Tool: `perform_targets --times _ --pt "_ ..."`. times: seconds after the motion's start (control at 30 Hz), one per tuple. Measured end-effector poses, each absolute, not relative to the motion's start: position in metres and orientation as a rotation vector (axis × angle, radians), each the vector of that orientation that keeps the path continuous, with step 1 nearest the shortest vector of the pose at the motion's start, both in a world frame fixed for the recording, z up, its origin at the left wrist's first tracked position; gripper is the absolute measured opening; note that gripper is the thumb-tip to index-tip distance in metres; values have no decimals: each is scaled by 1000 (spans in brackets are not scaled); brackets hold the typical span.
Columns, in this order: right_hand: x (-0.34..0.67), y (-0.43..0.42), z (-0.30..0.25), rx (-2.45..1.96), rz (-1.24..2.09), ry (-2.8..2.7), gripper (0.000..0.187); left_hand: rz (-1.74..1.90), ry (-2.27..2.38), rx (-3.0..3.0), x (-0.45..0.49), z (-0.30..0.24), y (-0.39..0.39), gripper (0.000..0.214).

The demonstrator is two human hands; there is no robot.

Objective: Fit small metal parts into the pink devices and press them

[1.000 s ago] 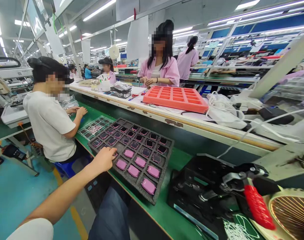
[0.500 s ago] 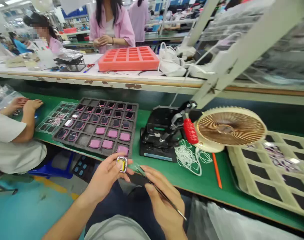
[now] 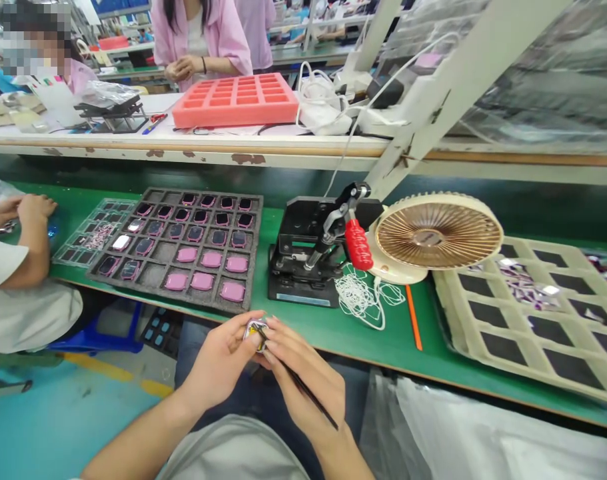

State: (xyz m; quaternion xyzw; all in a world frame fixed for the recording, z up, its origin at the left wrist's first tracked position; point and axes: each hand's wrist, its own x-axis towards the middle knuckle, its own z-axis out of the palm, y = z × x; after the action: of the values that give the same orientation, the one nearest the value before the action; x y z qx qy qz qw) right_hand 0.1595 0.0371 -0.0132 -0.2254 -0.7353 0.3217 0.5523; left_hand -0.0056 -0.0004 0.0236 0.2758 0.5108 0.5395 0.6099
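Note:
My left hand is closed on a small smartwatch case, its silvery rim and yellow inside facing up. In my right hand is a pair of dark tweezers, held like a pen. The tweezer tips reach into the case, and my fingertips on both sides meet around it; what the tips touch is hidden. Just beyond my hands, on the green bench, lies a dark foam tray with watch cases, several showing dark screens and several pink sides up.
Right of the tray stands a black press with a red handle. Beside it are a fan, a coiled white cable, an orange stick and a cream tray. At left, a co-worker's hands rest over the bench.
My right hand has moved left to my left hand, bringing the tweezer tips from beside the watch case into it. The camera view has shifted slightly.

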Motion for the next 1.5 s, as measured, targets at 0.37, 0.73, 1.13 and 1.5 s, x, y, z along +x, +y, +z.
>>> perform_targets --times 0.37,0.73,1.13,1.5 --pt "164 40 -16 -532 769 -1762 51 1208 1233 659 -4 26 0 58" --pt "160 32 -41 -603 826 -1602 43 1188 979 502 -8 12 -1 45" --pt "212 72 -26 -1173 453 -867 27 1151 1046 340 -4 6 6 53" --pt "272 101 -23 -1722 436 -1180 51 995 973 357 22 -5 0 50"
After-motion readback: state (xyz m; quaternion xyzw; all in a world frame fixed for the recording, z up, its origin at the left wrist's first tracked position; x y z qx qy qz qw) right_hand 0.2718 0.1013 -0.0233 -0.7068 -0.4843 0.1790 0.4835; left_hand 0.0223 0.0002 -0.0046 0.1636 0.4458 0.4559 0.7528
